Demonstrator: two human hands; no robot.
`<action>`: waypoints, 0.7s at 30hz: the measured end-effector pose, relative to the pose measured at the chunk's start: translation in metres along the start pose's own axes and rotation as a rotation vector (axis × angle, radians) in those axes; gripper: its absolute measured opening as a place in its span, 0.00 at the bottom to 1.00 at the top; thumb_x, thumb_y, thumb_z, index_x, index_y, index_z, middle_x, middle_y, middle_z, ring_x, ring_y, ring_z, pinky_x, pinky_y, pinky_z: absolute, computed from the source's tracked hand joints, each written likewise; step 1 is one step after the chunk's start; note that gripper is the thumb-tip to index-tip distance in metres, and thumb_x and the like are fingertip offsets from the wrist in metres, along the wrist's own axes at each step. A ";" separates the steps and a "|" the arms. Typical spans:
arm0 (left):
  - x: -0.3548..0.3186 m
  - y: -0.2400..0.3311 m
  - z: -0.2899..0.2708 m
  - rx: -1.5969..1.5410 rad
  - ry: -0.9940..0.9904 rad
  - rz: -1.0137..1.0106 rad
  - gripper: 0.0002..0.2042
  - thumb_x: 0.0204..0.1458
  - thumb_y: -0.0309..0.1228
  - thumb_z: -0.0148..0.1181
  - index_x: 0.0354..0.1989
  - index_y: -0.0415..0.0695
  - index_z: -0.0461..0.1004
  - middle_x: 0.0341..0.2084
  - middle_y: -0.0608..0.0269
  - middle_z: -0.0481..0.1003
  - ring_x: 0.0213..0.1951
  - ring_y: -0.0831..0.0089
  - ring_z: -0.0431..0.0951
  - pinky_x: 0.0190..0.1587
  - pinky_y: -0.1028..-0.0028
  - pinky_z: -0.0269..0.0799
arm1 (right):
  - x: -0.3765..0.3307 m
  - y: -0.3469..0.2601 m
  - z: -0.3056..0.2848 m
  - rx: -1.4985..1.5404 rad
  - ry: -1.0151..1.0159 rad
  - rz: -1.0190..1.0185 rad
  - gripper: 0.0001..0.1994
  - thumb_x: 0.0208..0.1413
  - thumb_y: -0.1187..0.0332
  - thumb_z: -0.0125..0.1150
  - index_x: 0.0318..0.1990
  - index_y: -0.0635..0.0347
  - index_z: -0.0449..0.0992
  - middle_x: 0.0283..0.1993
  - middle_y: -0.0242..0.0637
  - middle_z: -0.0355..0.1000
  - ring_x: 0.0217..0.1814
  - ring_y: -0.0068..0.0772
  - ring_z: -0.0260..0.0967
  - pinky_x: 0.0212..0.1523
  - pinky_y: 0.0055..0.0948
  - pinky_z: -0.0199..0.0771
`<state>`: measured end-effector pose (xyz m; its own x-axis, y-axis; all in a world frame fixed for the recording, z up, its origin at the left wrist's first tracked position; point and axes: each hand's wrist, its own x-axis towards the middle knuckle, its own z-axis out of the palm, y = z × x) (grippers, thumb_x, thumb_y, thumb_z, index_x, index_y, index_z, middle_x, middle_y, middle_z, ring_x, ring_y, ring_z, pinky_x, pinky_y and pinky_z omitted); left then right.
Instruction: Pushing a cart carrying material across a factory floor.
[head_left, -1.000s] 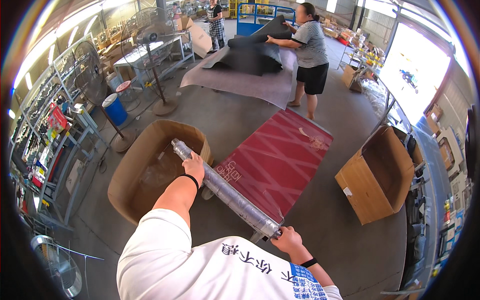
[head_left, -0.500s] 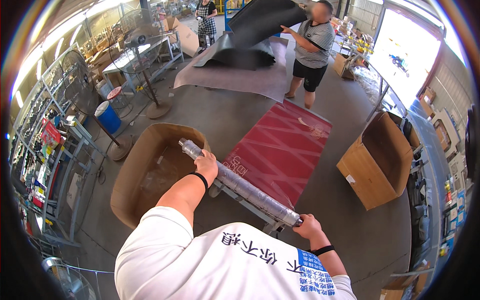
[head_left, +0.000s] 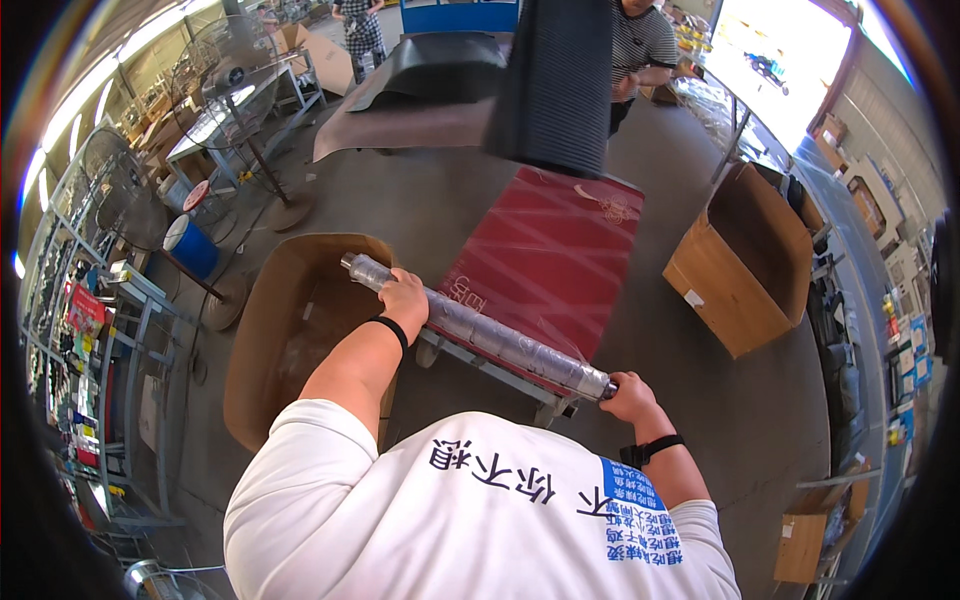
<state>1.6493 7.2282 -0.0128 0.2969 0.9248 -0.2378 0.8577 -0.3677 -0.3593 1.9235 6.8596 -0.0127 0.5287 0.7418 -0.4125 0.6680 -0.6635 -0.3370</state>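
I hold a long roll of clear stretch film (head_left: 490, 335) crosswise in front of my chest. My left hand (head_left: 404, 297) grips it near its left end and my right hand (head_left: 630, 392) grips its right end. Film runs from the roll over a red flat package (head_left: 545, 255) lying on a low metal cart (head_left: 500, 375) just ahead of me. A person at the far end (head_left: 640, 45) holds up a large dark ribbed mat (head_left: 560, 85) above the package.
An open brown carton (head_left: 290, 340) lies on the floor at my left, another open carton (head_left: 745, 260) stands at the right. Standing fans (head_left: 240, 90), a blue drum (head_left: 190, 245) and metal racks (head_left: 110, 380) line the left side. Dark mats lie on a table (head_left: 410, 95) behind.
The person at the far end has lifted the dark mat from the table and brought it over the red package. My hands stay on the roll, which now sits closer to me.
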 end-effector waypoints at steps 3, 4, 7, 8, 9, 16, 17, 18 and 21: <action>-0.008 0.002 -0.012 0.009 -0.032 0.013 0.40 0.50 0.36 0.66 0.69 0.38 0.52 0.70 0.42 0.50 0.55 0.45 0.73 0.50 0.55 0.75 | -0.003 -0.001 -0.001 0.000 -0.008 0.020 0.30 0.37 0.58 0.68 0.55 0.49 0.76 0.55 0.41 0.71 0.58 0.44 0.70 0.59 0.36 0.71; -0.012 0.004 -0.016 0.024 -0.057 0.019 0.42 0.48 0.36 0.68 0.69 0.38 0.52 0.70 0.43 0.50 0.55 0.45 0.73 0.50 0.55 0.75 | -0.004 0.001 0.001 0.018 0.011 0.015 0.30 0.36 0.59 0.70 0.54 0.51 0.77 0.54 0.42 0.72 0.57 0.45 0.71 0.59 0.37 0.71; -0.010 0.002 -0.013 0.019 -0.064 -0.001 0.44 0.46 0.36 0.70 0.70 0.39 0.50 0.70 0.43 0.48 0.56 0.46 0.72 0.50 0.56 0.75 | -0.005 0.001 0.001 0.036 0.031 0.005 0.30 0.35 0.59 0.71 0.53 0.52 0.78 0.53 0.43 0.73 0.57 0.46 0.71 0.59 0.38 0.71; -0.009 0.002 -0.012 0.021 -0.062 0.004 0.44 0.46 0.36 0.70 0.70 0.39 0.50 0.70 0.43 0.48 0.56 0.46 0.72 0.50 0.56 0.75 | -0.004 0.002 0.002 0.015 0.021 -0.006 0.30 0.36 0.58 0.70 0.54 0.50 0.78 0.54 0.42 0.72 0.57 0.45 0.71 0.59 0.37 0.71; -0.008 0.002 -0.011 0.000 -0.072 -0.013 0.44 0.46 0.36 0.70 0.70 0.40 0.51 0.70 0.44 0.48 0.57 0.46 0.72 0.50 0.56 0.75 | -0.004 0.004 0.003 -0.006 0.011 -0.017 0.29 0.38 0.58 0.68 0.54 0.48 0.77 0.54 0.40 0.71 0.58 0.44 0.70 0.59 0.37 0.71; -0.011 0.002 -0.009 -0.035 -0.090 -0.037 0.44 0.46 0.36 0.70 0.70 0.41 0.50 0.71 0.45 0.46 0.58 0.46 0.70 0.51 0.56 0.74 | -0.009 0.005 0.006 0.005 -0.001 -0.007 0.30 0.37 0.57 0.68 0.55 0.46 0.77 0.55 0.40 0.71 0.58 0.44 0.70 0.59 0.36 0.71; -0.010 0.001 -0.007 -0.036 -0.088 -0.038 0.44 0.46 0.36 0.70 0.70 0.41 0.50 0.71 0.45 0.46 0.58 0.46 0.70 0.51 0.56 0.74 | -0.011 0.004 0.006 0.017 0.011 -0.013 0.30 0.36 0.58 0.69 0.54 0.48 0.77 0.54 0.41 0.72 0.57 0.45 0.70 0.59 0.36 0.71; -0.009 0.000 -0.004 -0.026 -0.088 -0.037 0.45 0.46 0.36 0.70 0.71 0.41 0.50 0.71 0.45 0.46 0.59 0.46 0.70 0.50 0.57 0.74 | -0.012 0.003 0.006 0.029 0.023 -0.019 0.30 0.36 0.59 0.70 0.54 0.49 0.78 0.53 0.42 0.72 0.57 0.45 0.70 0.59 0.36 0.71; -0.010 0.000 0.001 -0.016 -0.087 -0.036 0.46 0.45 0.37 0.70 0.71 0.41 0.49 0.71 0.44 0.46 0.58 0.46 0.70 0.50 0.57 0.75 | -0.013 0.004 0.006 0.012 -0.015 0.002 0.30 0.37 0.57 0.68 0.55 0.45 0.77 0.56 0.40 0.71 0.58 0.43 0.70 0.60 0.36 0.71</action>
<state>1.6463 7.2186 -0.0111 0.2290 0.9253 -0.3023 0.8742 -0.3321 -0.3544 1.9162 6.8462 -0.0135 0.5221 0.7391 -0.4256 0.6608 -0.6660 -0.3461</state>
